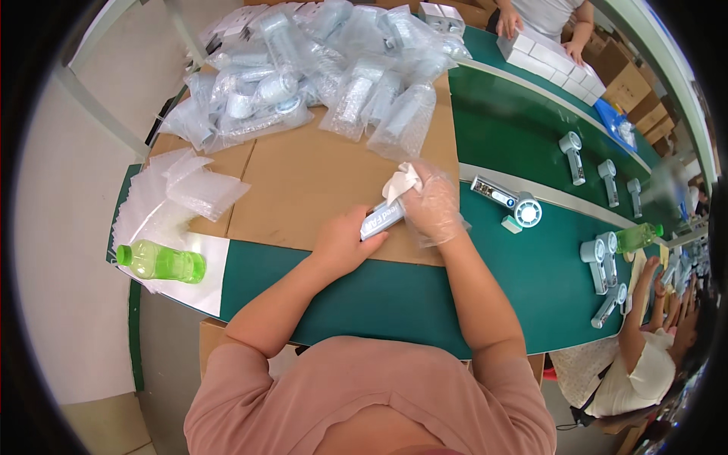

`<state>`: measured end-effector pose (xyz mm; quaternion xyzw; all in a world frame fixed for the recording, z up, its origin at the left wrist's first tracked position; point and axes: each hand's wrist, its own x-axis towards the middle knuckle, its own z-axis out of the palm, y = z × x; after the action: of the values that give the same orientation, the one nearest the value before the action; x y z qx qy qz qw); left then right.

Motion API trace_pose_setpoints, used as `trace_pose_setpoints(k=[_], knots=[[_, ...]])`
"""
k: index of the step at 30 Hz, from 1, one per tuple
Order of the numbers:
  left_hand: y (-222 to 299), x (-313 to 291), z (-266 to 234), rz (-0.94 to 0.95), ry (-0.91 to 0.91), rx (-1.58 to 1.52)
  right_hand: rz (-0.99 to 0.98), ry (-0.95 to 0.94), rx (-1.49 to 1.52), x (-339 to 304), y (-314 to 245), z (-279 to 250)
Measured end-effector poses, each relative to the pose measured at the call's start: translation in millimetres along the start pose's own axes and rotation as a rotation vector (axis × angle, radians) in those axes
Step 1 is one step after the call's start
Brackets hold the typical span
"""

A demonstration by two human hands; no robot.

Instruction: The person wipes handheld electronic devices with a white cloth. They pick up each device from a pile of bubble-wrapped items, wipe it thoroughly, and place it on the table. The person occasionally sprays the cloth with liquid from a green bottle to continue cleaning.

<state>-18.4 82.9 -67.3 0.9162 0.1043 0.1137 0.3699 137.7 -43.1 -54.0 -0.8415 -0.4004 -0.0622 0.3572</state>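
Note:
A light-blue handheld fan (381, 221) is between my hands above the cardboard sheet (303, 182). My left hand (345, 241) is bare and wraps round the lower end of its handle. My right hand (432, 203), in a clear plastic glove, presses a crumpled white cloth (402, 182) on the fan's upper part, whose head is hidden by the cloth and fingers. Another handheld fan (506, 199) lies right of my right hand, with a small green-and-white block (512, 224) beside it.
Bubble-wrapped fans (326, 68) are heaped at the back. Flat bubble bags (178, 189) and a green bottle (161, 262) lie left. Several fans (574, 158) lie on the green belt. At the back right, a person's hands (509, 21) touch white boxes (550, 64); another person (637, 364) sits right.

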Motion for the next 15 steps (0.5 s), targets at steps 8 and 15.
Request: trace_pose_setpoints(k=[8,15], knots=[[-3,0,8,0.005,0.218,-0.152,0.764,-0.016,1.930,-2,-7,-9],[3,1,19,0.127,0.296,-0.015,0.632,-0.028,1.508,-30,-35,30]])
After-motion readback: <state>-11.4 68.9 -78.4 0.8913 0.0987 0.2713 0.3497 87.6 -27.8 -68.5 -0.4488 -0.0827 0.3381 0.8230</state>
